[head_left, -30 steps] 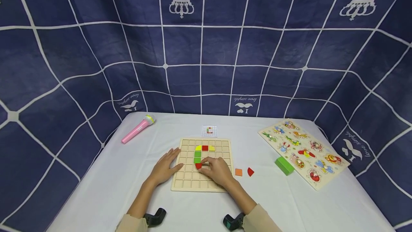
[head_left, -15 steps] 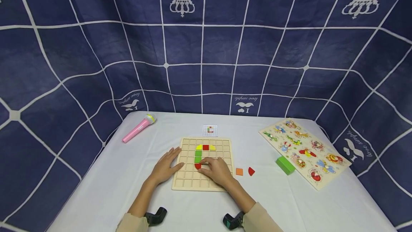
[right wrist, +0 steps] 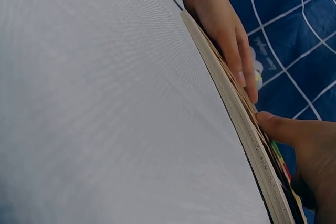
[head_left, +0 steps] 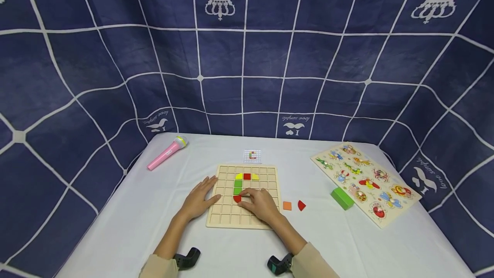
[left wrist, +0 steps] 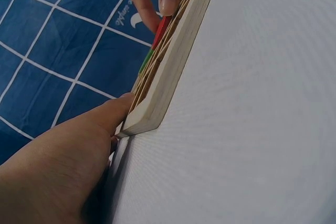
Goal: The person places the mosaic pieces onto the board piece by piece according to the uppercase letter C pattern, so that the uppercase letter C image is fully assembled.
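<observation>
A square wooden grid board (head_left: 266,218) lies flat on the white table. My left hand (head_left: 197,198) rests at its left edge, fingers straight, with the thumb over the frame. Near the board's middle, my right hand (head_left: 262,205) pinches a red quarter-round piece (head_left: 237,199) between thumb and index finger. That piece (left wrist: 159,34) sits low against the board in the left wrist view. Just above it stand green squares (head_left: 237,187), and a row with a red square (head_left: 247,176) between two yellow pieces (head_left: 255,177). The right hand hides some of the grid cells.
Right of the board lie an orange square (head_left: 287,206) and a red quarter-round (head_left: 301,205). A pattern card (head_left: 252,156) lies behind the board. A pink toy microphone (head_left: 166,154) is at left; a green block (head_left: 341,198) and an insect puzzle board (head_left: 366,183) are at right.
The red quarter-round under my right fingers has shifted slightly left and squared up below the green pieces. My left hand has stayed in place.
</observation>
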{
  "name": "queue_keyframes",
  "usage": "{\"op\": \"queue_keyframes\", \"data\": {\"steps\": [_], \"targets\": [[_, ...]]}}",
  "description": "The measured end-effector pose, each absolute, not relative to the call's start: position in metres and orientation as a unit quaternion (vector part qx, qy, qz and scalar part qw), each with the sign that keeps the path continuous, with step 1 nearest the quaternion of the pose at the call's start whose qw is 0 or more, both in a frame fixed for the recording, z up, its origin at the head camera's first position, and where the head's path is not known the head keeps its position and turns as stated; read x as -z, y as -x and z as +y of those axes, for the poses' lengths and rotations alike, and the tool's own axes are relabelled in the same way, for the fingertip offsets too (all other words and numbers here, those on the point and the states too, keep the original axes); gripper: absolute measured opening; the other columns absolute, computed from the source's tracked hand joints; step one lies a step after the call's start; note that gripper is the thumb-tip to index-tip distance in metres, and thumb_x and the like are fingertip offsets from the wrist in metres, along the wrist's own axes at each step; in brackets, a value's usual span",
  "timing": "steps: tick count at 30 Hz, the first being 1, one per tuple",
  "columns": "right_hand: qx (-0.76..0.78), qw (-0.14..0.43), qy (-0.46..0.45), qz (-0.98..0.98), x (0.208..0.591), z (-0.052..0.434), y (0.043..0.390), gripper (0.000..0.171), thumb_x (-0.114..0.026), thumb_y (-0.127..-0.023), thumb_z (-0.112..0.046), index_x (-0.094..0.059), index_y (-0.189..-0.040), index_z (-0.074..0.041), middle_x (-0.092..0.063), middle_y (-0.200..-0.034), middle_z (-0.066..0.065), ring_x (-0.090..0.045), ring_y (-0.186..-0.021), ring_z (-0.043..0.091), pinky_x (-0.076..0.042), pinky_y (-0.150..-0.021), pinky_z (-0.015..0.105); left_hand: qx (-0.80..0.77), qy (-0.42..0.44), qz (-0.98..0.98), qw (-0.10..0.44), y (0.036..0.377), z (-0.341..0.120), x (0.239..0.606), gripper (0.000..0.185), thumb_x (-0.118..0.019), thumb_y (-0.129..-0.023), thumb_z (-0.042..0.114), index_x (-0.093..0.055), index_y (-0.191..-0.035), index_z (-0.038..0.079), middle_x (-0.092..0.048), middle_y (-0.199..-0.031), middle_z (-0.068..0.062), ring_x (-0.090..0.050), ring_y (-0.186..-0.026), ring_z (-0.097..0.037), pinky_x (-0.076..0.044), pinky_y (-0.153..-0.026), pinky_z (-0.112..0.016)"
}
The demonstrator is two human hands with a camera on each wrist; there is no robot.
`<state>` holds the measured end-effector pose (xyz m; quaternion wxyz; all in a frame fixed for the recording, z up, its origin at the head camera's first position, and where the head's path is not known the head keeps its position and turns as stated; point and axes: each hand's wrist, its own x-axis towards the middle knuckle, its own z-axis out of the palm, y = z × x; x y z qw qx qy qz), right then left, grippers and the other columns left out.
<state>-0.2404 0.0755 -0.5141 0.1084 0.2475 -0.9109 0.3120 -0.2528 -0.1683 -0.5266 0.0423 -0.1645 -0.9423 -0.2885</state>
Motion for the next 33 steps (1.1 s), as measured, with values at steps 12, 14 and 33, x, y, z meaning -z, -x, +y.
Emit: {"op": "queue_keyframes", "data": {"steps": [12, 14, 33], "targets": [[-0.325, 0.104, -0.247, -0.907, 0.51, 0.08, 0.239, 0.029, -0.073, -0.077, -0.038, -0.071, -0.098, -0.019, -0.037, -0.044, -0.016, -0.027, -0.042, 0.002, -0.043, -0.089, 0.05, 0.291, 0.162, -0.942, 0.049, 0.253, -0.167, 0.526, 0.068, -0.057, -0.088, 0.046, -0.037, -0.142, 0.008, -0.033, -0.146, -0.008, -0.021, -0.137, -0.027, -0.015, -0.111, -0.043], [-0.331, 0.108, -0.243, -0.906, 0.508, 0.086, 0.238, 0.028, -0.073, -0.077, -0.038, -0.07, -0.098, -0.02, -0.035, -0.044, -0.016, -0.026, -0.042, 0.002, -0.039, -0.094, 0.054, 0.294, 0.164, -0.94, 0.052, 0.253, -0.167, 0.527, 0.068, -0.057, -0.088, 0.044, -0.038, -0.141, 0.007, -0.034, -0.146, -0.01, -0.022, -0.137, -0.029, -0.015, -0.111, -0.045], [-0.336, 0.149, -0.149, -0.918, 0.496, 0.195, 0.217, 0.022, -0.077, -0.076, -0.028, -0.071, -0.095, -0.019, -0.03, -0.043, -0.016, -0.026, -0.04, 0.002, -0.043, -0.086, 0.052, 0.294, 0.164, -0.941, 0.046, 0.251, -0.167, 0.526, 0.068, -0.057, -0.088, 0.043, -0.036, -0.142, 0.007, -0.032, -0.147, -0.009, -0.02, -0.137, -0.029, -0.014, -0.111, -0.045]]}}
